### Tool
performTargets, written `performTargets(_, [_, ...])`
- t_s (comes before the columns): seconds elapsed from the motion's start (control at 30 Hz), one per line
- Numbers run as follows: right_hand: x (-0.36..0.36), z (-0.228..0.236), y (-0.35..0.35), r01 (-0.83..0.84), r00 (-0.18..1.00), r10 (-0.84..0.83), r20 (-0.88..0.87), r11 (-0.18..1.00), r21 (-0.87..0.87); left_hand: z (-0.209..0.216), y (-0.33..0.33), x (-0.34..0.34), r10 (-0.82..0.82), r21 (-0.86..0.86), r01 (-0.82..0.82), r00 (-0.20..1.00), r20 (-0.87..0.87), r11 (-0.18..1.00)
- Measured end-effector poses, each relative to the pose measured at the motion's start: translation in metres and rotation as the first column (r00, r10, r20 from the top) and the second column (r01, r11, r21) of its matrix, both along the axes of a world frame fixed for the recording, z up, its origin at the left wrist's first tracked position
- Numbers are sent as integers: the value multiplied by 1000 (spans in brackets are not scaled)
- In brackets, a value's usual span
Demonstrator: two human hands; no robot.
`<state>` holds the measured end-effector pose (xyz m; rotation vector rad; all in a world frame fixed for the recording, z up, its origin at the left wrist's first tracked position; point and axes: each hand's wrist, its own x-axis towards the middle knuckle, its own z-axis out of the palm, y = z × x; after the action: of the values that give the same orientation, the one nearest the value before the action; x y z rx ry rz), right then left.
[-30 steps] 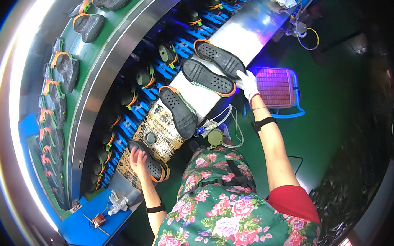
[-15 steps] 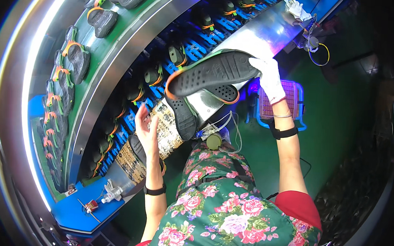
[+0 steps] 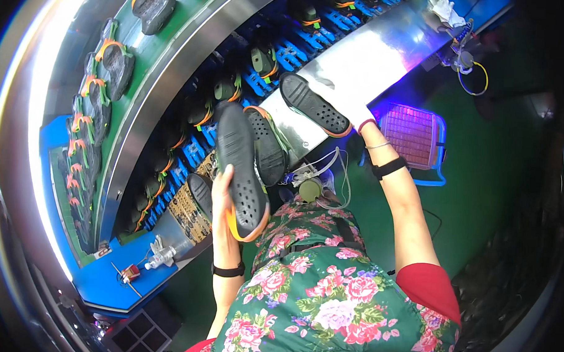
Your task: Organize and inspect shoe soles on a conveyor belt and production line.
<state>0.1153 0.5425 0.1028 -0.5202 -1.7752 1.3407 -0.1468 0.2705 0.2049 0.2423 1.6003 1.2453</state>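
My left hand point(image 3: 223, 199) is closed on the side of a black shoe sole point(image 3: 240, 159) with an orange rim and a patch of small holes at its lower end. Beside that sole, another black sole point(image 3: 270, 152) lies on the bench. A third black sole point(image 3: 315, 106) slants across the shiny metal top. My right hand point(image 3: 354, 113), in a white glove, is at this third sole's right side; glare washes out its fingers, so its grip cannot be made out. Left of my left hand, part of one more sole point(image 3: 199, 192) shows on patterned cardboard.
Along the bench's far side run blue holders point(image 3: 290, 55) carrying dark shoe pieces. Beyond curves a green conveyor point(image 3: 151, 50) with more black shoes. A blue-framed stool point(image 3: 414, 136) stands at right. Tubing and a round olive cap point(image 3: 310, 190) sit at the bench's near edge.
The large sole has passed from my right hand to my left and turned upright, closer to me. My right hand has moved left and down to the sole on the metal top.
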Motion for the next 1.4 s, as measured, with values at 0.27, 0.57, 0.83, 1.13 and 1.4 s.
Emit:
performTargets(0.27, [17,-80,-32,320,628,-168,760,946,-55,14,-56,10,253,47,-262,958,137,964])
performTargets(0.57, [2,-27,-41,73,984,12,175,880,-470,4,-42,21,324,109,-389,868,377,915])
performTargets(0.83, [-24,81,-112,-55,990,114,83,857,-513,38,-20,39,319,214,-488,786,530,846])
performTargets(1.13, [-51,109,-155,-58,987,127,103,862,-504,49,-31,42,306,324,-528,785,538,785])
performTargets(1.4, [-70,109,-186,-31,996,65,64,901,-433,40,-44,36,176,453,-495,795,581,741])
